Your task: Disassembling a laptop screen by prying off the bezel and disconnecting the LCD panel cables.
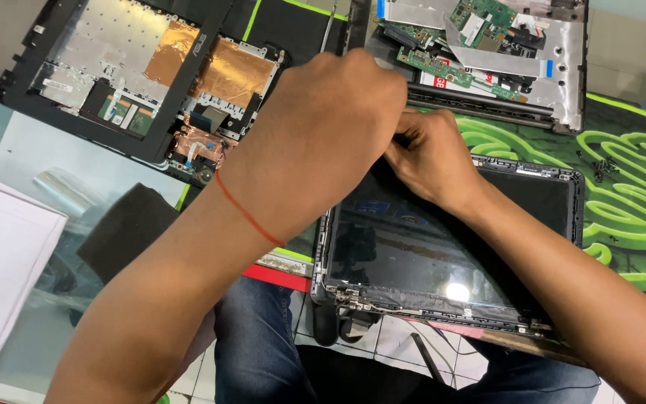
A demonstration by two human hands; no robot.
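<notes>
Left hand [323, 127] hides right hand [431, 161] on screen panel [428, 254] (keyboard chassis [136, 75] beside).

Single head-worn view — looking steeply down from close above the counter [637, 217], near both forearms — with the wearer's knees visible below its edge.
</notes>
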